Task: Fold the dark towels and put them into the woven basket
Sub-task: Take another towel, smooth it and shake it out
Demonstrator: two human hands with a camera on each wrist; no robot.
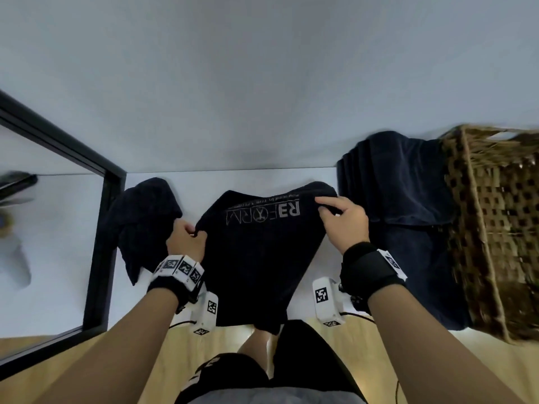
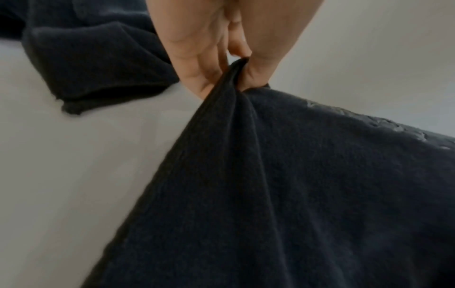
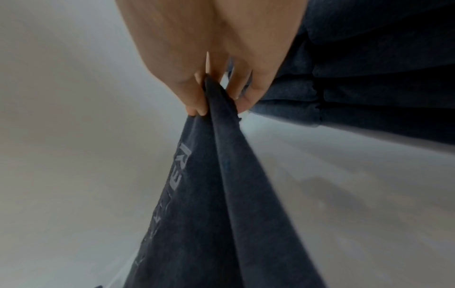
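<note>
— Two hands hold one dark towel (image 1: 256, 258) at centre frame in the head view. Where does the cloth sit against each hand?

— It stretches between them. The left hand (image 1: 186, 240), at centre left, pinches the towel's left corner; the right hand (image 1: 344, 220), at centre right, pinches the upper right corner. Below them the towel hangs down toward the lower middle of the frame, over the near edge of the white table (image 1: 73, 228).

— How are the fingers set?

— Closed on fabric, both sides. In the left wrist view the thumb and fingers (image 2: 197, 64) squeeze a bunched fold at upper centre, the cloth fanning out to the lower right. In the right wrist view the fingertips (image 3: 194, 105) clamp a gathered corner at centre, the towel dropping to the bottom of the frame.

— Any markings on it?

— Pale lettering (image 1: 262, 214) runs across the upper part between the hands, upside down to the head camera.

— And the other pieces?

— A crumpled dark towel (image 1: 143, 217) lies on the table just left of the left hand. A larger heap of dark towels (image 1: 402, 199) lies to the right of the right hand, against the woven basket (image 1: 495, 234) at the right edge. A black-framed mirror (image 1: 99, 237) stands at left frame.
</note>
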